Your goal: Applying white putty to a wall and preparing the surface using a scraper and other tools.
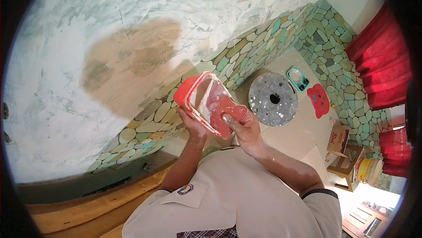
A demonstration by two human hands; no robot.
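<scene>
My left hand (193,124) is closed around the underside of a red plastic tub (185,92), its rim smeared with white putty. In my right hand (245,131) is a flat red putty spreader (223,114), gripped with the thumb on top. The spreader lies against the tub's near right rim, with whitish paste on its face. My right fingers are mostly hidden beneath it. Ahead to the left stands a wall (52,75) coated in patchy white putty, with a shadow-toned brownish patch (132,57).
Green pebble-like stone cladding (246,53) runs along the wall's lower part. A grey speckled disc (263,106) with a central hole stands on the tiled floor, near a teal tray (292,83) and red mat (317,101). Rightward are a cardboard box (338,139), wooden stool (340,174) and red curtain (380,57).
</scene>
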